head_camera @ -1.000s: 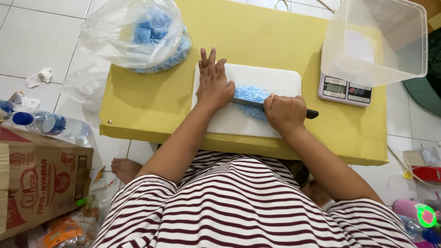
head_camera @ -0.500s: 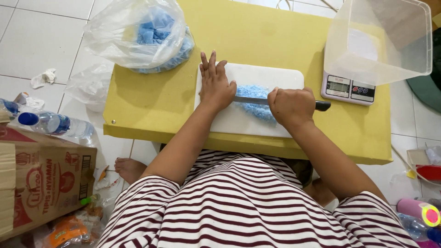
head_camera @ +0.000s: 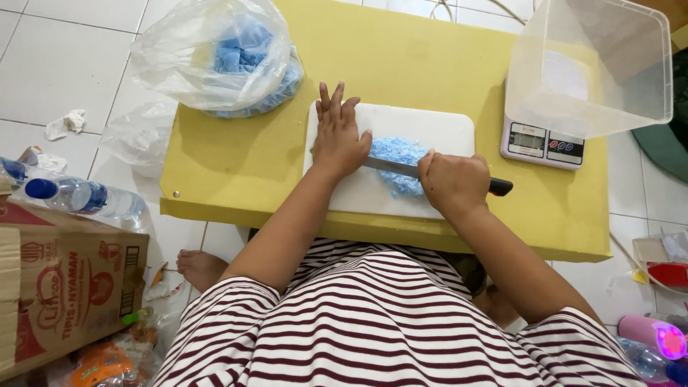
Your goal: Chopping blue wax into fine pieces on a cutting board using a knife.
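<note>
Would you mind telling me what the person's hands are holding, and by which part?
The right hand grips a knife by its black handle. The left hand holds nothing; it presses flat on the blade's tip end.

A low yellow table (head_camera: 236, 165) stands on a white tiled floor (head_camera: 64, 64). Directly on it lie a white cutting board (head_camera: 430, 129), a clear plastic bag of blue pieces (head_camera: 215, 57) and a small digital scale (head_camera: 541, 143).

**Camera Arrangement: Single Head View**

One view is provided, taken from a head-worn camera. The scene is viewed steeply downward and forward, toward 12 o'clock, over the striped shirt (head_camera: 401, 322). The yellow table (head_camera: 236, 165) is framed at close, arm's-length range, with floor seen at 9 and 3 o'clock. No second view is supplied, so nothing is shared.
</note>
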